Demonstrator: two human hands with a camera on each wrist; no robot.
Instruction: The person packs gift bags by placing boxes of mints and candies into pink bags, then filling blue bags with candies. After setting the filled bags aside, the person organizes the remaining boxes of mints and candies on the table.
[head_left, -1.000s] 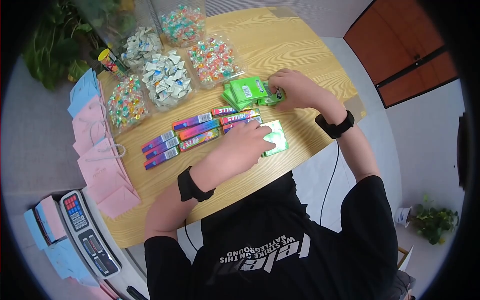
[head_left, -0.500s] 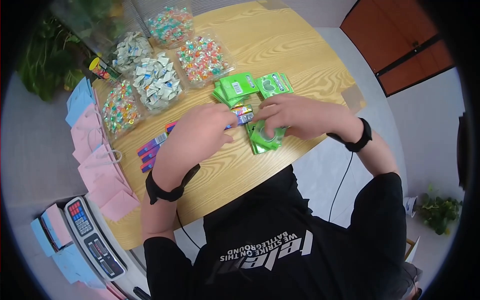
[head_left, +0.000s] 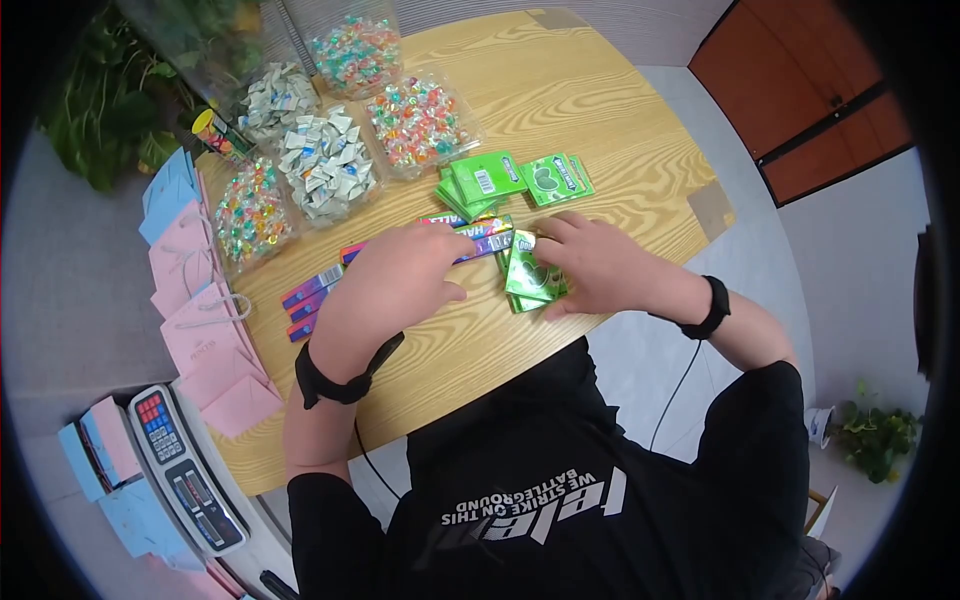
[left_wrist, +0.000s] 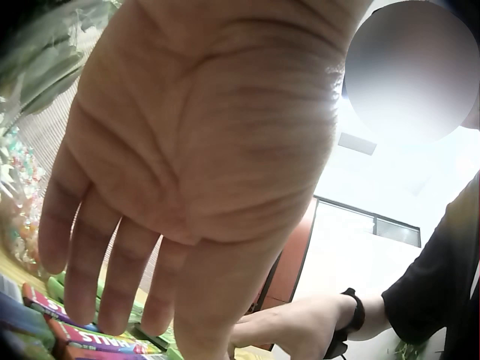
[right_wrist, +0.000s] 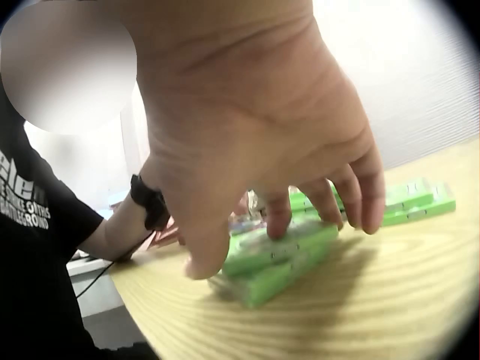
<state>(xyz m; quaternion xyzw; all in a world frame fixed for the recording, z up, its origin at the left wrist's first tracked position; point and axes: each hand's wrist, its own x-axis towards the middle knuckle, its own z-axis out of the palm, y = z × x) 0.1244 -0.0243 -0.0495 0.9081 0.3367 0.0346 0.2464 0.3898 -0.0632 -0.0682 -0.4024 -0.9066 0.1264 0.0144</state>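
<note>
My right hand (head_left: 605,265) holds the top flat green candy pack (head_left: 530,275) of a small stack near the table's front edge, thumb at one side and fingertips on the pack. In the right wrist view, that pack (right_wrist: 281,251) lies slightly askew over another green one. My left hand (head_left: 390,275) hovers with straight fingers over the rows of stick candy packs (head_left: 490,228), some marked HALLS, and hides part of them. Nothing shows in its palm in the left wrist view. Farther back lie another green pile (head_left: 490,178) and a green pair (head_left: 557,180).
Clear tubs hold wrapped candies (head_left: 415,120) and white sachets (head_left: 325,165) along the back left. Pink paper bags (head_left: 205,330) line the left table edge, with a scale (head_left: 190,470) beyond. A yellow-topped canister (head_left: 212,128) stands by the tubs.
My right hand has come from the back green packs to the front stack, where its top pack has turned straighter. My left hand has moved left off that stack, over the stick packs.
</note>
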